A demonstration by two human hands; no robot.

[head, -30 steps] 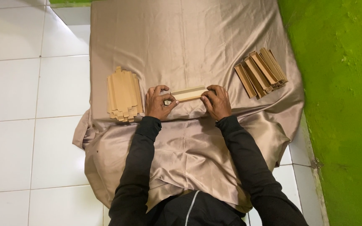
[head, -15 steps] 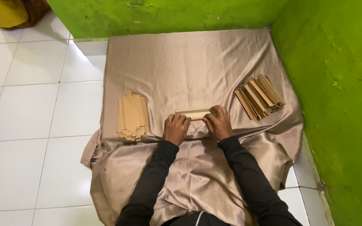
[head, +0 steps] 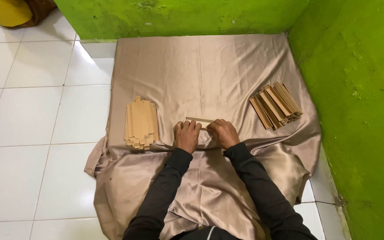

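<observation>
The left hand (head: 187, 136) and right hand (head: 222, 133) sit close together at the middle of the satin cloth (head: 201, 71), both curled palm-down over a flat tan cardboard piece (head: 199, 120) of which only the far strip shows beyond the knuckles; the fingers are bent and pressed onto it, so each hand grips or pins it rather than lying loose. Compared with a second ago, the piece shows less: then it lay stretched between the two hands with its middle bare, and now the hands have drawn in over it until they nearly touch, which reads as the piece being folded or pressed flat under them, though the fold itself is hidden. The view has also lifted, so more of the far wall is in sight. To the left, near the cloth's left edge, lies a neat stack of flat pale cardboard pieces (head: 141, 122); to the right, near its right edge and well apart from the hands, lies a fanned pile of darker folded cardboard pieces (head: 276, 105). Neither heap has shifted. The cloth is spread on a white tiled floor (head: 27, 120), rumpled along its near edge, and tucked into the corner of bright green walls (head: 361, 89), with a yellow and brown bundle (head: 16, 11) at the far left.
</observation>
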